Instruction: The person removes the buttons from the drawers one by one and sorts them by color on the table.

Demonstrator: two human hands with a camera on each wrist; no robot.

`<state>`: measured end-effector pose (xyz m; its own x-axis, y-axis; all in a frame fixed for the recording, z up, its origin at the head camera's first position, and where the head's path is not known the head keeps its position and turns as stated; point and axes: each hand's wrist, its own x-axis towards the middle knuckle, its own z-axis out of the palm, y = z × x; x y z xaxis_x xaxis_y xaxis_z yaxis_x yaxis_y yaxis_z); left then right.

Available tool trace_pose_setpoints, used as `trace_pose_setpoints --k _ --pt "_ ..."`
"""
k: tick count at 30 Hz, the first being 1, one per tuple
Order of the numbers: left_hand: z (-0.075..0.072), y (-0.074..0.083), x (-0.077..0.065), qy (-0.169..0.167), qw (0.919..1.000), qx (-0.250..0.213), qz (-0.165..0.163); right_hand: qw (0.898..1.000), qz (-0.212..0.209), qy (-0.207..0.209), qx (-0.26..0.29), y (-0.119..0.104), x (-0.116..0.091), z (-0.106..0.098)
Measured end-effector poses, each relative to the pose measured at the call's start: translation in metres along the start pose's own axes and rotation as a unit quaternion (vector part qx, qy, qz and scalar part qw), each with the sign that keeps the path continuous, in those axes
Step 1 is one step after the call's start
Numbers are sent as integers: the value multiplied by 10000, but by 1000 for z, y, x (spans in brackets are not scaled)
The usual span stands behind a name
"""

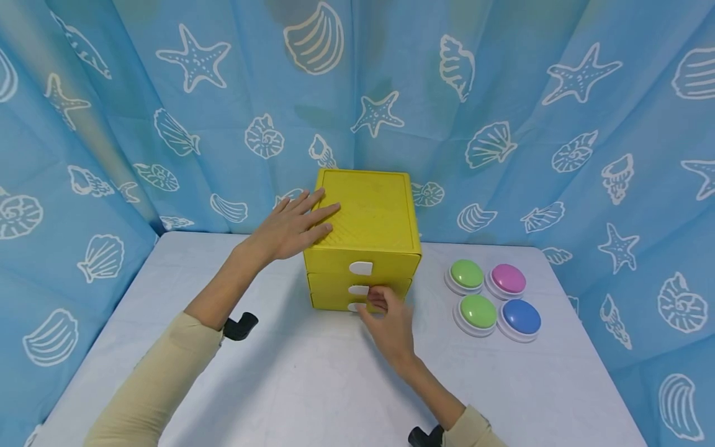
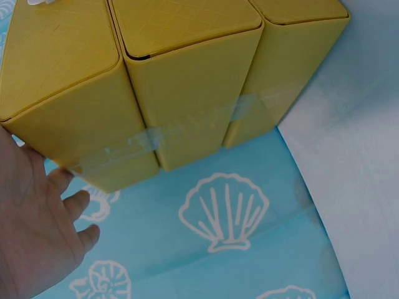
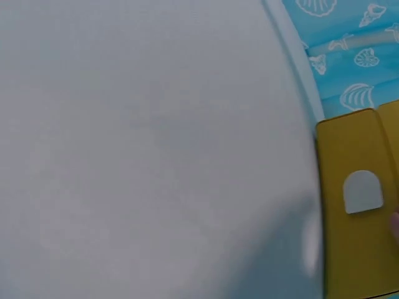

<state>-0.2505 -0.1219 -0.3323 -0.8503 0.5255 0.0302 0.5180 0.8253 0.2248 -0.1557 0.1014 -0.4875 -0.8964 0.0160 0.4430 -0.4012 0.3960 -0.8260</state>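
Observation:
A yellow three-drawer cabinet (image 1: 365, 214) stands toward the back of the white table, its drawers pushed in. My left hand (image 1: 287, 226) rests with spread, straight fingers on the left part of its top. In the left wrist view the left hand (image 2: 43, 218) lies along the cabinet's upper edge, beside the side panel (image 2: 199, 99). Each drawer front bears a white rounded handle. At the middle handle (image 1: 358, 290), my right hand (image 1: 391, 323) has its fingers curled against the right end, thumb lower, near the bottom handle (image 1: 353, 307). The right wrist view catches only a fingertip (image 3: 396, 225).
Right of the cabinet sit two green push buttons (image 1: 467, 274), a pink button (image 1: 508, 279) and a blue button (image 1: 521, 316) on white bases. A blue curtain (image 1: 391, 81) with white shell prints hangs behind the table (image 1: 313, 385).

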Motion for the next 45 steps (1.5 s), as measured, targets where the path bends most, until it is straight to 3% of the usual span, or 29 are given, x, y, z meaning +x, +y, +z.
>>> trace_pose_setpoints --k 4,20,31,38,45 --pt "0 0 0 7 10000 45 -48 9991 398 -119 -5 6 -7 2" --pt "0 0 0 15 10000 47 0 9945 1011 -266 68 21 -18 9" --pt "0 -1 0 -1 10000 -77 27 9920 1144 -372 393 24 -17 14" --pt "0 -1 0 -36 10000 -43 -43 9954 892 -323 99 27 -14 14" --pt "0 1 0 -23 10000 -69 -27 9950 934 -359 62 29 -13 13"
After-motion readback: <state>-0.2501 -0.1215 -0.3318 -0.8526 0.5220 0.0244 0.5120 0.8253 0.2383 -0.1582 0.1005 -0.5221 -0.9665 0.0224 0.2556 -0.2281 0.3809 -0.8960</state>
